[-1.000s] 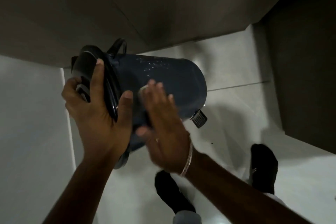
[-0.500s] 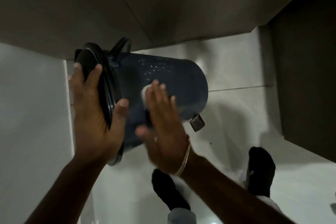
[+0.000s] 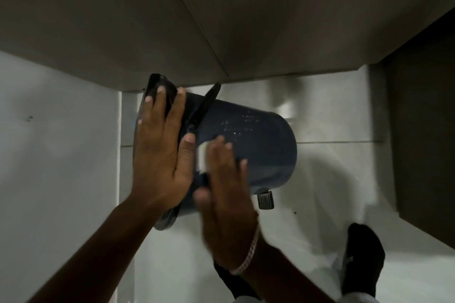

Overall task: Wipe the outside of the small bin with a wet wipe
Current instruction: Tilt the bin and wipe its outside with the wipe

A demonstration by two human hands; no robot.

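Observation:
A small dark blue bin (image 3: 258,145) is held tipped on its side above the floor, its black lid (image 3: 157,88) to the left and its base to the right. My left hand (image 3: 160,152) grips the lid end, fingers over the lid, thumb on the bin's wall. My right hand (image 3: 226,194) lies flat on the bin's near side and presses a white wet wipe (image 3: 202,157) against it; only the wipe's left edge shows past my fingers. A black handle (image 3: 205,103) and a foot pedal (image 3: 266,200) stick out from the bin.
Pale floor tiles (image 3: 332,179) lie below. A brown cabinet front (image 3: 172,19) fills the top, and a dark panel (image 3: 423,130) stands at the right. My two feet in black socks (image 3: 363,258) are at the bottom right. A white surface (image 3: 56,155) runs along the left.
The bin has turned, so its handle now lies across the upper wall. My left hand shifted further over the lid. My right hand stays on the near side with the wipe.

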